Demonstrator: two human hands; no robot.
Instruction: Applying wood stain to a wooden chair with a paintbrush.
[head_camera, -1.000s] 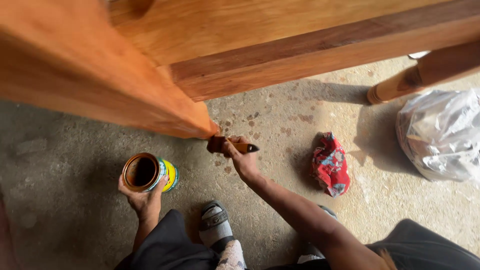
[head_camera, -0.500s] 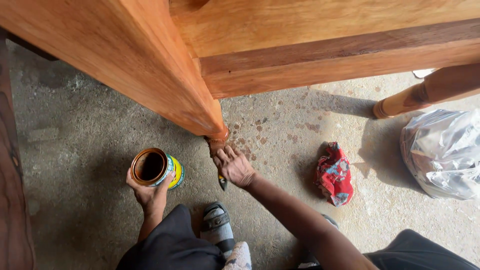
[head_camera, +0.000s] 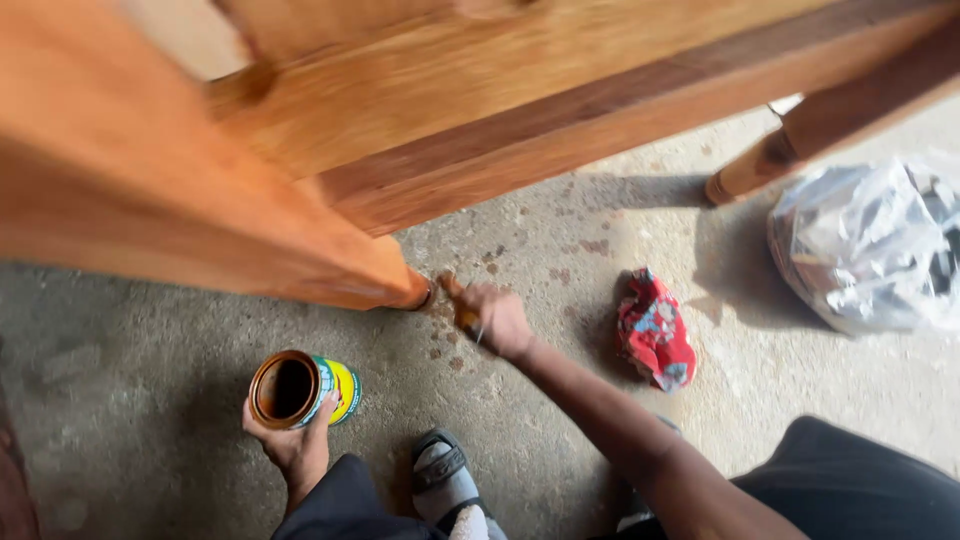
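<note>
A rough grey concrete floor (head_camera: 130, 340), speckled with brown drips, carries everything. Just beyond the right hand (head_camera: 497, 320) a wooden furniture leg (head_camera: 400, 285) stands on it. A crumpled red patterned rag (head_camera: 655, 335) lies just right of that hand; further right sit a clear plastic bag (head_camera: 870, 245) and another leg (head_camera: 760, 170).

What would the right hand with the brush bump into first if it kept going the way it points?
Most likely the foot of the wooden leg. The right hand points its brush up and left across the concrete floor, and the leg's foot sits right there, though depth is hard to judge.
</note>
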